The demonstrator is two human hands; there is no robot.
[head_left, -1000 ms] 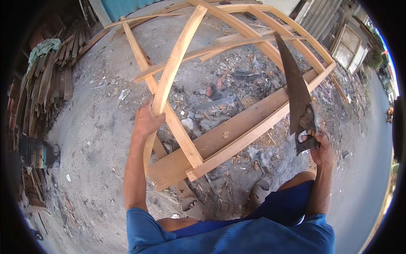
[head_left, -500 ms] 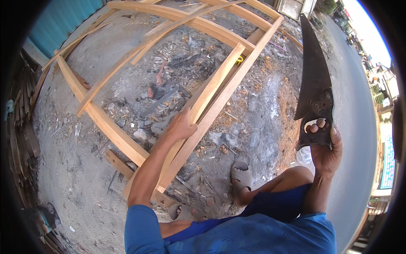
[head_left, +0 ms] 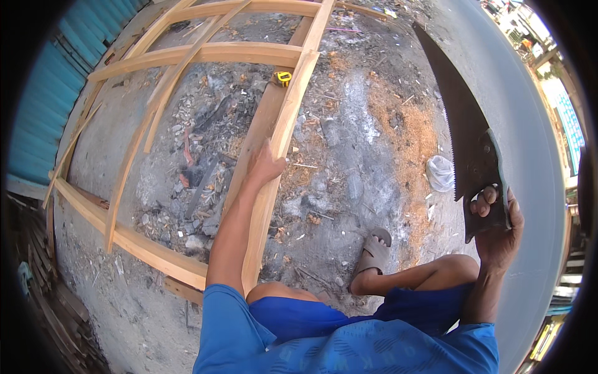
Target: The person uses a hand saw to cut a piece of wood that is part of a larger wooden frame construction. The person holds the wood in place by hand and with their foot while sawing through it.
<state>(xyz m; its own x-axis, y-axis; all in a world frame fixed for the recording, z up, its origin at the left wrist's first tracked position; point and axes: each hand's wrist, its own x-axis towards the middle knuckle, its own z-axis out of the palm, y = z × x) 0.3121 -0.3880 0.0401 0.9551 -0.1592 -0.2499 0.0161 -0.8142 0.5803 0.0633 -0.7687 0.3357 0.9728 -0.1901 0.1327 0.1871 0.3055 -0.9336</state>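
My left hand is closed around a pale length of timber, with the thumb over its top. The timber lies along the right-hand rail of a wooden frame and covers part of it. Up at my right, a dark handsaw points away from me, its toothed edge facing left. My right hand grips the saw's handle, several fingers passing through the opening. A yellow and black tape measure sits beside the timber's far end.
Crosspieces and a thin slanting strip span the frame. Sawdust and a white plastic bag lie on the rubble-strewn ground. Old planks are piled at left, near a blue corrugated wall. A paved road runs along the right.
The held timber has shifted right, from beside the rail to over it. My view has swung right, so the frame appears farther left. The saw remains in my right hand.
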